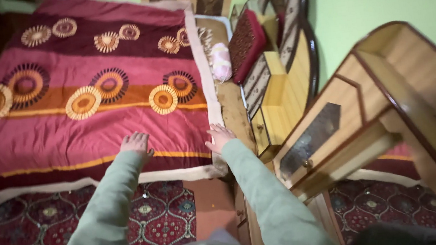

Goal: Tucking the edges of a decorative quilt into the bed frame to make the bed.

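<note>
Left hand [135, 143] lies flat on the bedspread [64, 130], fingers spread, palm down, grip open with nothing held; it rests near the lower edge where a yellow stripe crosses the magenta band. Right hand [220, 137] is just beside it at the bedspread's right corner, by the cream border [207, 79], fingers also loose and open, touching cloth but not pinching it as far as I can see. The bedspread covers the bed, mostly smooth, circle patterns across the middle. Risks, as a judgement: with both palms only pressing, the cloth could slide or bunch under them instead of staying flat; the right corner hangs near the bed frame [236, 114] and could slip off into the gap beside it; the right sleeve [272, 199] sits close to the wooden cabinet [339, 118] with its small knob [307, 163], so an elbow could knock it. Rolled pale cloth [220, 61] and dark red cushion [246, 44] sit at the head end, near the edge, and might tumble if the cover is tugged. Hard to tell: the picture is blurred, fingertips unclear, whether the right thumb hooks the border I cannot tell. The bed's left side and top are cut off, the patterned rug [33, 239] is partly hidden by the arms, and the cabinet's front is tilted and cropped.
</note>
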